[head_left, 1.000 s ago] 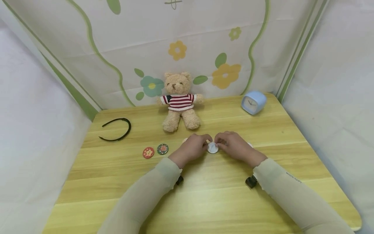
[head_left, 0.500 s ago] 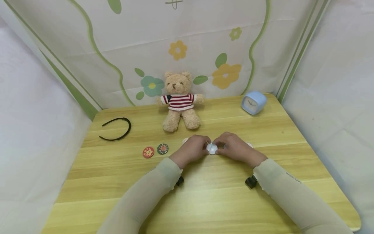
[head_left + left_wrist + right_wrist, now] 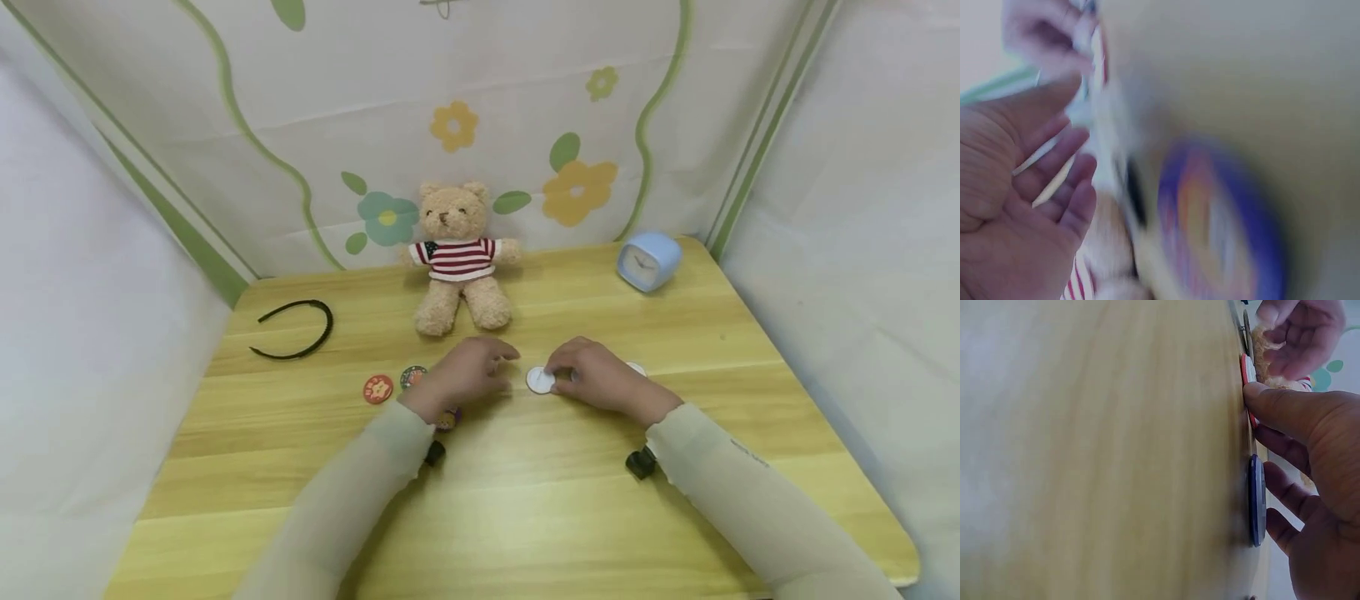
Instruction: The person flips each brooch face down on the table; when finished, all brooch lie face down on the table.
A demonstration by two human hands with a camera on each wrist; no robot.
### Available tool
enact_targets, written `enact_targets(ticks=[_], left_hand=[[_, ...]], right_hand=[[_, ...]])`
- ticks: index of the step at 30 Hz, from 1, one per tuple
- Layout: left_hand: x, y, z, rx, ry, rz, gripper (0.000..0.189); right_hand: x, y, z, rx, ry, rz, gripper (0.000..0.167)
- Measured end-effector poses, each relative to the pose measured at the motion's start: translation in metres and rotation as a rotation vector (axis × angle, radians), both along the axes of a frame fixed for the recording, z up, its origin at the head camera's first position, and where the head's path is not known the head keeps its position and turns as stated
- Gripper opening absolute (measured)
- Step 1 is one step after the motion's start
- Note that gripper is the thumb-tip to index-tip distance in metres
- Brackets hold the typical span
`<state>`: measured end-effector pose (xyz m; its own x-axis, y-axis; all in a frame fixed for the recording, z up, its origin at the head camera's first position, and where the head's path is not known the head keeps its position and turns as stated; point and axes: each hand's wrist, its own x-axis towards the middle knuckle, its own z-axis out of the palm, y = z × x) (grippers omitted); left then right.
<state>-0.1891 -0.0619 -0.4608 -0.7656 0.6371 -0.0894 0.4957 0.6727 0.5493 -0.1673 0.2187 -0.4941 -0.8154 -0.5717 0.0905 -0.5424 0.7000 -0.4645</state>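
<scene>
In the head view my right hand (image 3: 596, 373) pinches the edge of a round pin badge (image 3: 538, 380), its white back facing up. The right wrist view shows the thumb on this red-rimmed badge (image 3: 1249, 372), close to the tabletop. My left hand (image 3: 468, 367) is apart from it, to its left, with loosely bent fingers and nothing in them. Under the left wrist lies a purple badge (image 3: 448, 419), partly hidden; it is blurred in the left wrist view. A dark blue-rimmed badge (image 3: 1257, 500) lies near my right fingers. Another white badge (image 3: 636, 367) shows behind the right hand.
A red badge (image 3: 378, 389) and a green badge (image 3: 413, 377) lie on the left of the wooden table (image 3: 525, 517). Farther back are a black headband (image 3: 330, 321), a teddy bear (image 3: 461, 260) in a striped shirt and a blue alarm clock (image 3: 649, 262).
Both hands were at the white-backed badge. The left hand has let go and moved left, uncovering the purple badge. The right hand stays at the badge, which lies flatter than half a second ago.
</scene>
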Motion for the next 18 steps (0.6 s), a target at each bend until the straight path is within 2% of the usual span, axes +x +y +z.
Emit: enact_targets(ticks=[2, 4, 7, 12, 18], left_hand=[[-0.004, -0.020, 0.008, 0.017, -0.057, 0.026, 0.052], [-0.011, -0.036, 0.012, 0.012, -0.086, 0.049, 0.055], [-0.023, -0.052, 0.012, -0.018, -0.088, 0.050, 0.054], [-0.033, -0.058, 0.003, -0.052, -0.086, 0.018, 0.052], [-0.034, -0.055, -0.001, -0.064, -0.100, 0.021, 0.046]], right_hand=[[0.000, -0.002, 0.002, 0.001, -0.014, -0.010, 0.023], [0.000, -0.001, 0.003, -0.003, -0.026, -0.024, 0.023], [-0.001, 0.001, 0.004, -0.015, -0.033, -0.034, 0.022], [-0.002, 0.000, 0.004, -0.029, -0.046, -0.032, 0.023], [-0.002, -0.003, 0.005, -0.029, -0.063, -0.028, 0.023]])
